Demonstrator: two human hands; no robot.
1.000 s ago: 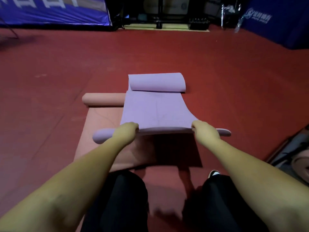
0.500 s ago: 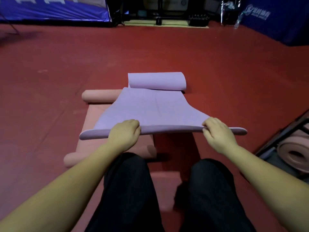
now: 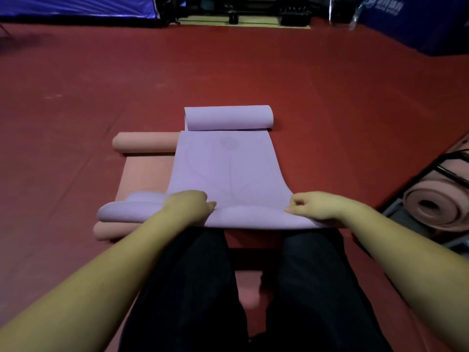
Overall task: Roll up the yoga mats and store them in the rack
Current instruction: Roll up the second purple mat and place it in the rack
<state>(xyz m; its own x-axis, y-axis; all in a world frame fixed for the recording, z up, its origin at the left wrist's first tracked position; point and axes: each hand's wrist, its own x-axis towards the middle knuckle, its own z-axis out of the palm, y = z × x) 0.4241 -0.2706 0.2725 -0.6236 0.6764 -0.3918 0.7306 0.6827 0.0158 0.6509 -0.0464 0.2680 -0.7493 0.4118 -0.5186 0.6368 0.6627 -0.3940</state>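
While both hands, left hand (image 3: 189,205) and right hand (image 3: 313,207), keep a closed grip on purple mat (image 3: 225,171), one pink mat (image 3: 146,174) lies under; one rolled mat (image 3: 436,209) in rack (image 3: 449,161).

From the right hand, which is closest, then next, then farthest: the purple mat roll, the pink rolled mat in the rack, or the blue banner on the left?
Measured from the right hand in the head view:
1. Pink rolled foam mat in the rack, just to its right.
2. Purple foam mat roll, ahead on the red floor.
3. Blue fabric banner, far back on the left.
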